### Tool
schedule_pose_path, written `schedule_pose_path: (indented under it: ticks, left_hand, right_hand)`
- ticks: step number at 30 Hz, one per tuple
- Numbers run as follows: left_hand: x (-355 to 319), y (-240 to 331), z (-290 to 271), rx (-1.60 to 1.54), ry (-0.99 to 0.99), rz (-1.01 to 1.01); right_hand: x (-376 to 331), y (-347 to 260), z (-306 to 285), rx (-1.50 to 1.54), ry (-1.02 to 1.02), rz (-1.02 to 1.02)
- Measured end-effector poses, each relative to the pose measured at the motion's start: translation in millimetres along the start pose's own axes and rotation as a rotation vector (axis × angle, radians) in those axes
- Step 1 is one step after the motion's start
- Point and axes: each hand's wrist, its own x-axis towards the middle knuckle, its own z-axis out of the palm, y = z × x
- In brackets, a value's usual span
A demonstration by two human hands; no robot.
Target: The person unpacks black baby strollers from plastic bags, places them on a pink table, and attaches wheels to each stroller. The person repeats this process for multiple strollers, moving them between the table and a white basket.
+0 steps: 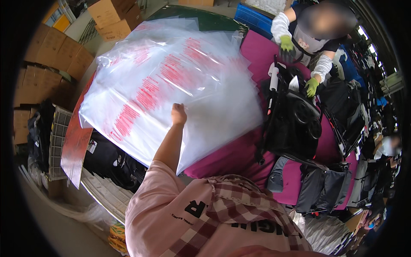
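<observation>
A broad stack of clear plastic bags (222, 111) with red printing lies spread over the table in front of me. My left hand (179, 115) reaches over the middle of the stack, its fingers curled closed on the top plastic bag. My right hand is not in view. To the right of the bags lies a black folded stroller (295, 124) with wheels and a white-wrapped bar. Across from me, a co-worker in green gloves (312, 86) and white sleeve covers has both hands at the stroller.
Magenta cloth (231, 154) covers the table under the stroller. Dark grey fabric pieces (323, 188) lie at its near right edge. Cardboard boxes (60, 51) are stacked at the left, and a blue crate (254, 19) stands at the back. Black fabric goods (111, 160) lie below the table's left edge.
</observation>
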Motion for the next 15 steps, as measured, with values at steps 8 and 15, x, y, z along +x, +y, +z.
schedule_pose_path:
  ticks: [8, 15]
  left_hand:
    - [-35.2, 143.5, -26.9, -0.231, -0.003, 0.295]
    - [-202.4, 97.0, -5.6, 0.03, -0.231, 0.172]
  right_hand:
    - [29.8, 23.5, 23.9, -0.17, 0.123, -0.463]
    - [68.2, -121.7, -14.8, 0.741, -0.334, -0.458]
